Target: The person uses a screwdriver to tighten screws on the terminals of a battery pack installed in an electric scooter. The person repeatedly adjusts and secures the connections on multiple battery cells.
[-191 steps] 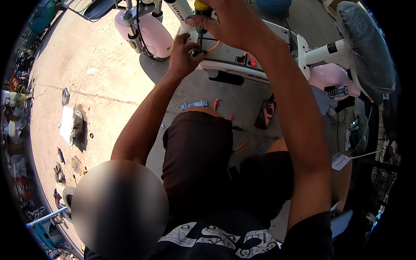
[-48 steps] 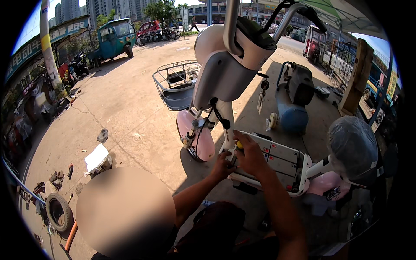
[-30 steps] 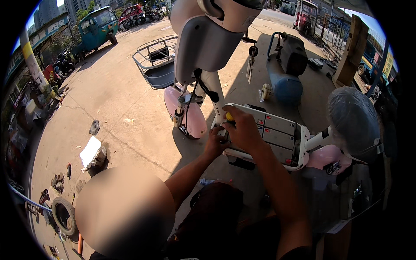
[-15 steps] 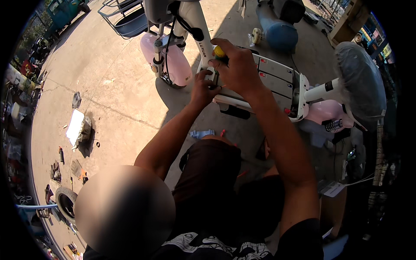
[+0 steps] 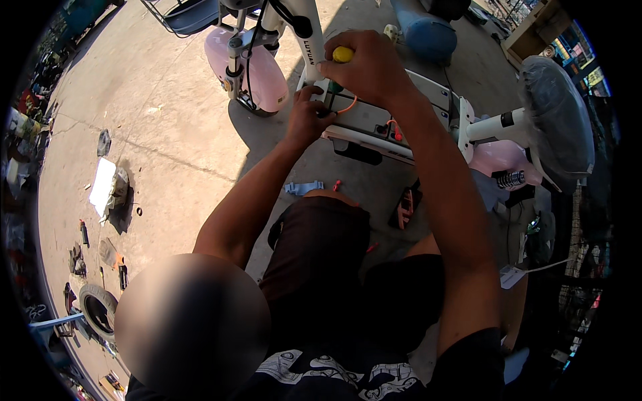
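Note:
My right hand (image 5: 362, 63) grips a yellow-and-green screwdriver (image 5: 343, 56) over the battery deck (image 5: 428, 97) of a white scooter, beside its front column (image 5: 302, 37). Below it, my left hand (image 5: 307, 117) is closed around a small black piece (image 5: 328, 113) at the screwdriver's shaft, where an orange cable (image 5: 350, 105) runs off. Red-and-black connectors (image 5: 393, 130) sit on the deck further right. On the ground below lie a light blue strip (image 5: 304, 188), a small red piece (image 5: 338, 184) and a phone (image 5: 406, 207).
A pink front fender (image 5: 264, 87) is at the left, a plastic-covered seat (image 5: 555, 113) at the right. A blue tank machine (image 5: 428, 33) stands behind. Scattered at the left are a white sheet (image 5: 100, 187), a tire (image 5: 98, 311) and several tools.
The view has tilted down from the street and the scooter's front to the deck and my lap, so the scene rides higher in the picture. Both hands have stayed at the column's foot.

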A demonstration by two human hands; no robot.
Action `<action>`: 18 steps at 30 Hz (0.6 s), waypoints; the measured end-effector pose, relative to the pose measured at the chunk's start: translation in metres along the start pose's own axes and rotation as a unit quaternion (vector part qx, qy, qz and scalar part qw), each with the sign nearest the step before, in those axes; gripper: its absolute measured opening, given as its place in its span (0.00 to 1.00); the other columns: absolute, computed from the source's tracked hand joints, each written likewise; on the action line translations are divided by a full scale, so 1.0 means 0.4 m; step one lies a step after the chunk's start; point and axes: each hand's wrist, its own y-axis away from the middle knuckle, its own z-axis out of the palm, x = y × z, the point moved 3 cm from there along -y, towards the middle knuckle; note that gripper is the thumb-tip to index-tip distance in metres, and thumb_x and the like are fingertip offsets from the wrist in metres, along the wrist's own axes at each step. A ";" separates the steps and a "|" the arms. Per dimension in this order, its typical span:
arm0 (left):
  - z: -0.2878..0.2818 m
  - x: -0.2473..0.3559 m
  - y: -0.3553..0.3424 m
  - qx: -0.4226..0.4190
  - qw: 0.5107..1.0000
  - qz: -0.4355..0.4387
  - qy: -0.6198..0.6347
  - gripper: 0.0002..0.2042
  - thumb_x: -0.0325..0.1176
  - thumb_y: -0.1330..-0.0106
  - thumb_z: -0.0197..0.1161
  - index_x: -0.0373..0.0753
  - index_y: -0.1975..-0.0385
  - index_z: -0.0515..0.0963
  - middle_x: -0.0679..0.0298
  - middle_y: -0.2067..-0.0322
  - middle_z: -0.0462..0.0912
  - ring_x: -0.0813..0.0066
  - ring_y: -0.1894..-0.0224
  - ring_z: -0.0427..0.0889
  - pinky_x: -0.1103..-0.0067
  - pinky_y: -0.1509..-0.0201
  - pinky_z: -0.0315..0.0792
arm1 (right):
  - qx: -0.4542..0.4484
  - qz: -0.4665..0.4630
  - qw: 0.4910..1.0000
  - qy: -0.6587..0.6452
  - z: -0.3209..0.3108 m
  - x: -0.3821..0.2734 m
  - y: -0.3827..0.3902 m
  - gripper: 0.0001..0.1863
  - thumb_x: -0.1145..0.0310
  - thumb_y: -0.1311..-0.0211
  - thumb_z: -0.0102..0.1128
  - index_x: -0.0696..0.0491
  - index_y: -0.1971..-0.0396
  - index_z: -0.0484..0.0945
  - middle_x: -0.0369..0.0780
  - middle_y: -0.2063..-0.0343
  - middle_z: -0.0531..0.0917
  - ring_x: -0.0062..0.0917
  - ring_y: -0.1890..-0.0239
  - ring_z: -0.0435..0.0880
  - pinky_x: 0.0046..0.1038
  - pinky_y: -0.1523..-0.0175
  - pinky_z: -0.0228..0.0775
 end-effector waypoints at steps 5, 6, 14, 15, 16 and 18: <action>0.007 0.021 -0.003 0.004 1.000 0.007 0.013 0.08 0.33 0.51 0.76 0.36 0.76 0.87 0.56 0.46 0.78 0.51 0.40 0.73 0.64 0.37 0.71 | -0.037 0.051 0.968 -0.243 0.033 0.034 -0.025 0.10 0.71 0.39 0.67 0.58 0.59 0.87 0.38 0.68 0.90 0.29 0.64 0.90 0.30 0.52 0.80; 0.007 0.024 -0.005 0.008 1.000 0.008 0.012 0.08 0.33 0.50 0.76 0.36 0.76 0.87 0.57 0.46 0.78 0.52 0.40 0.73 0.64 0.38 0.71 | -0.036 0.072 0.954 -0.290 0.033 0.026 -0.024 0.10 0.72 0.38 0.65 0.58 0.59 0.87 0.38 0.70 0.89 0.26 0.67 0.89 0.28 0.55 0.79; -0.003 0.028 0.008 0.004 1.000 -0.004 -0.006 0.08 0.34 0.49 0.75 0.37 0.75 0.87 0.63 0.46 0.79 0.58 0.40 0.73 0.64 0.44 0.76 | 0.068 0.099 0.918 -0.379 0.075 0.041 -0.004 0.08 0.75 0.44 0.64 0.61 0.68 0.87 0.36 0.82 0.83 0.12 0.81 0.77 0.19 0.75 0.68; -0.001 0.027 0.009 0.001 1.000 -0.011 -0.004 0.08 0.34 0.49 0.76 0.37 0.75 0.87 0.63 0.46 0.79 0.58 0.40 0.73 0.65 0.44 0.76 | 0.084 0.088 0.921 -0.370 0.078 0.043 -0.005 0.08 0.74 0.46 0.62 0.61 0.70 0.87 0.36 0.82 0.83 0.13 0.81 0.77 0.20 0.74 0.69; -0.002 0.030 0.005 -0.001 1.000 -0.017 -0.003 0.08 0.34 0.49 0.76 0.38 0.75 0.87 0.64 0.46 0.79 0.58 0.40 0.73 0.65 0.44 0.76 | 0.107 0.077 0.926 -0.354 0.080 0.045 -0.008 0.08 0.74 0.46 0.62 0.61 0.71 0.87 0.37 0.83 0.83 0.13 0.81 0.78 0.20 0.74 0.69; 0.001 0.034 0.005 -0.004 1.000 -0.023 -0.002 0.07 0.34 0.49 0.76 0.38 0.75 0.87 0.64 0.46 0.79 0.58 0.40 0.73 0.65 0.44 0.76 | 0.152 0.057 0.933 -0.322 0.087 0.046 -0.011 0.08 0.73 0.47 0.62 0.62 0.71 0.87 0.37 0.83 0.83 0.15 0.81 0.78 0.21 0.74 0.70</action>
